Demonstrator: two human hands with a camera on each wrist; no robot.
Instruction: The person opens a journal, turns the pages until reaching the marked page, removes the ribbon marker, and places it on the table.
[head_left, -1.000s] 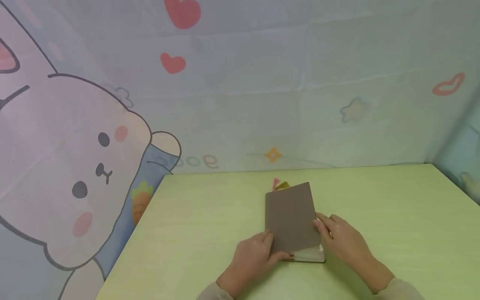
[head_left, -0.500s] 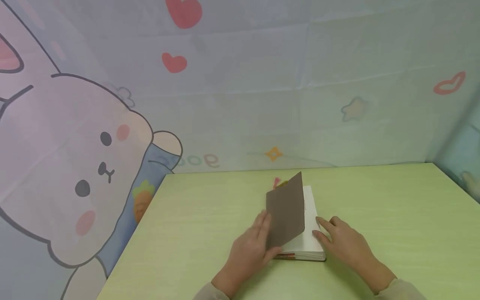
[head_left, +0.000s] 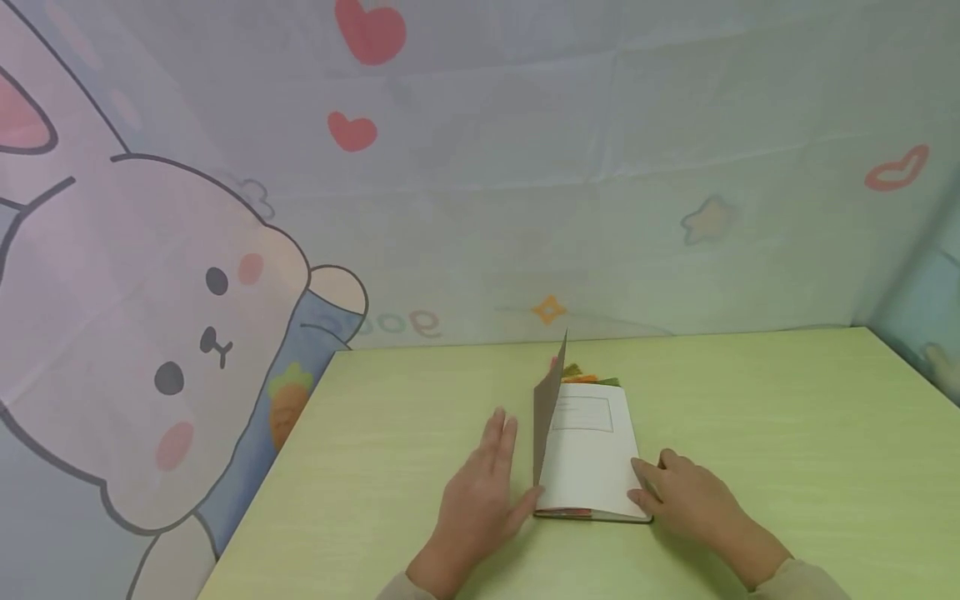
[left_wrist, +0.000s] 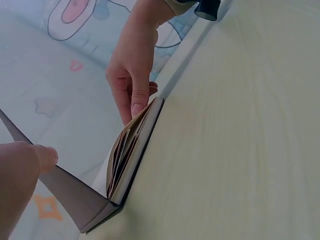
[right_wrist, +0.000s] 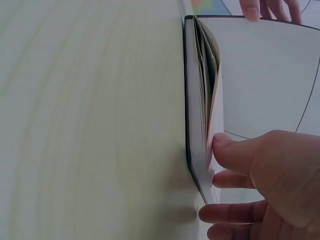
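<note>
A notebook [head_left: 585, 475] lies on the table, its grey-brown front cover [head_left: 546, 425] standing almost upright along the left edge. The white page beneath shows a printed rectangle near its top. Several coloured bookmark tassels [head_left: 579, 378] poke out beyond the far edge. My left hand [head_left: 472, 492] is beside the cover, fingers straight and spread, thumb at its lower corner. In the left wrist view that thumb [left_wrist: 46, 158] overlaps the cover's edge. My right hand [head_left: 690, 496] touches the right page edge with thumb and index finger. The right wrist view shows uneven gaps between the pages [right_wrist: 206, 65].
The light green table [head_left: 405, 417] extends around the notebook on both sides. Behind it hangs a pale cloth [head_left: 487, 208] printed with hearts, stars and a large rabbit [head_left: 150, 333].
The front cover has swung up and leftward, uncovering the white page and more tassels. My left hand has shifted left, its fingers coming away from the cover. My right hand stays at the right edge.
</note>
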